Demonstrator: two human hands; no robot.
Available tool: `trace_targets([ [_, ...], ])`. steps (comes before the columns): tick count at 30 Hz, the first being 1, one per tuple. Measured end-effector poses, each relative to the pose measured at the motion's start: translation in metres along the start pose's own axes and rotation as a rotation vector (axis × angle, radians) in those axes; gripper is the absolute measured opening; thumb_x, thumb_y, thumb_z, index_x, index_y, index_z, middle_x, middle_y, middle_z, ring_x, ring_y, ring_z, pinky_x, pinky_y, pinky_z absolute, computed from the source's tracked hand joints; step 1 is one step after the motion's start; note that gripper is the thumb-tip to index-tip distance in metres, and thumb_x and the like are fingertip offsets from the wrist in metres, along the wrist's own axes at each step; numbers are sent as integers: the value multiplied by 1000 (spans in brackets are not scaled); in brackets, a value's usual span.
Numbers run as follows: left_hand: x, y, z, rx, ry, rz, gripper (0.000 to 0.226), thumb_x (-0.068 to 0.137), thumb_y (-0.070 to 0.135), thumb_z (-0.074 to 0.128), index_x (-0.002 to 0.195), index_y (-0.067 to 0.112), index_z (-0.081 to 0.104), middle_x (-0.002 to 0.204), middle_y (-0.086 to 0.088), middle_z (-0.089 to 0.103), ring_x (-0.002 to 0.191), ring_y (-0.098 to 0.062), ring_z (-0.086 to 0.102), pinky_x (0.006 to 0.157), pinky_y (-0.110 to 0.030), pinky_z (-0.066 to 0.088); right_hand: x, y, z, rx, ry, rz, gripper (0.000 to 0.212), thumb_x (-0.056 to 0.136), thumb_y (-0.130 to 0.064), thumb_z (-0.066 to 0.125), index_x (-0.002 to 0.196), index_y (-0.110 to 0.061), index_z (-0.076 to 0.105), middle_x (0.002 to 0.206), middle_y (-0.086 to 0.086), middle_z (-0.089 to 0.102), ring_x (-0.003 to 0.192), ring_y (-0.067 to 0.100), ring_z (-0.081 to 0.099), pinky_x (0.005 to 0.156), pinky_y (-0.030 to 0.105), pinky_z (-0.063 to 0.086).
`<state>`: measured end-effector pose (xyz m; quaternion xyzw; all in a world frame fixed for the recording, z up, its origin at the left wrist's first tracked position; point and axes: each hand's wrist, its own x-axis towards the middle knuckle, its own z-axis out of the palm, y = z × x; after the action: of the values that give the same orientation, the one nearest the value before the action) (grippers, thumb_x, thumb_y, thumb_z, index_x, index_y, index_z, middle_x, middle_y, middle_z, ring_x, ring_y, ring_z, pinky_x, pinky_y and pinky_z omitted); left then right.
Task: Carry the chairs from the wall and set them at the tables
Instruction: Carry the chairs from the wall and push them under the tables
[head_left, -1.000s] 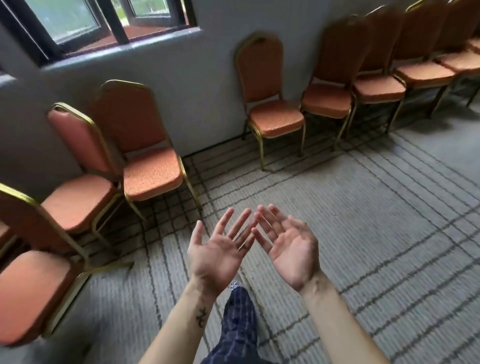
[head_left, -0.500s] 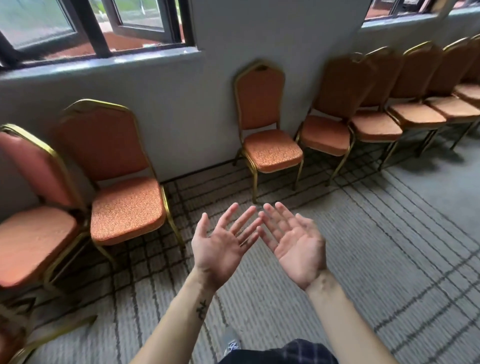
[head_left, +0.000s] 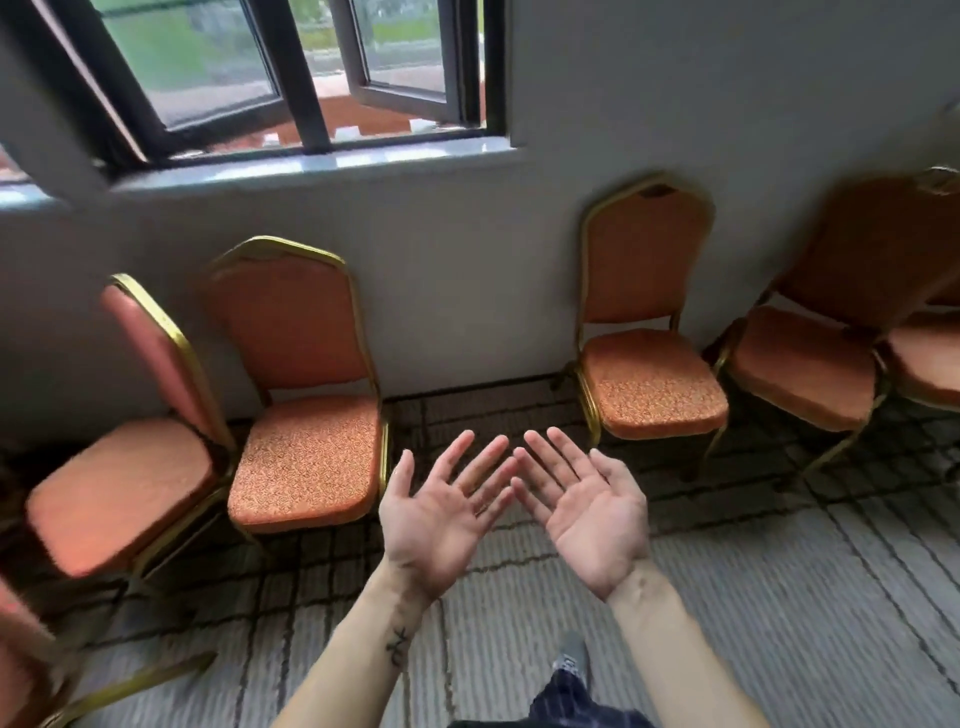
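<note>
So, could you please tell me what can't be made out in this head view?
Tables: none appears anywhere in the head view.
Bottom-left chair: head view, cut by the left and bottom edges, motion-blurred.
Far-right chair: head view, cut by the right edge.
Forearm tattoo: head view, too small and soft to read.

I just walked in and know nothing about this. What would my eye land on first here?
First, the two bare hands in the middle foreground: the left hand and the right hand are held palms up, fingers spread, holding nothing. Behind them, orange chairs with gold frames stand along the grey wall, beneath an open dark-framed window.
</note>
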<state>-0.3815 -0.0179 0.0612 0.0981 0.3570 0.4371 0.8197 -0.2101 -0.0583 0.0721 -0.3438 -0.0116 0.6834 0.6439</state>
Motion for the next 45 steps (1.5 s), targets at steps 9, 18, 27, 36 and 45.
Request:
trace_targets([
  [9,90,80,17,-132,136,213,73,100,64,31,149,14,47,148,-25,54,139,-41,50,124,-55,23,151,-31,83,-95,-159,272,54,102,-32,35,148,-7,48,143,20,59,134,35,56,116,55,36],
  [18,213,192,9,-252,167,250,72,101,61,30,150,11,46,144,-26,57,139,-40,51,113,-49,34,309,-13,173,-225,-108,338,53,101,-32,40,147,-8,51,141,19,62,133,32,58,116,50,38],
  [27,290,345,0,-267,93,351,70,102,61,27,150,14,47,145,-21,59,139,-38,51,120,-51,30,421,-3,293,-272,-166,281,51,102,-30,38,146,-9,50,140,19,62,129,36,60,115,53,39],
  [36,371,409,-25,-371,201,442,67,104,57,28,147,12,51,140,-21,62,136,-39,54,121,-52,30,536,24,348,-375,-187,423,50,103,-29,37,147,-9,49,140,19,62,129,37,60,114,53,39],
  [45,485,488,-53,-542,505,625,62,105,52,31,147,11,50,134,-20,67,130,-37,59,114,-51,40,701,55,420,-595,-284,649,48,104,-28,35,146,-8,50,136,19,65,126,36,63,113,53,42],
])
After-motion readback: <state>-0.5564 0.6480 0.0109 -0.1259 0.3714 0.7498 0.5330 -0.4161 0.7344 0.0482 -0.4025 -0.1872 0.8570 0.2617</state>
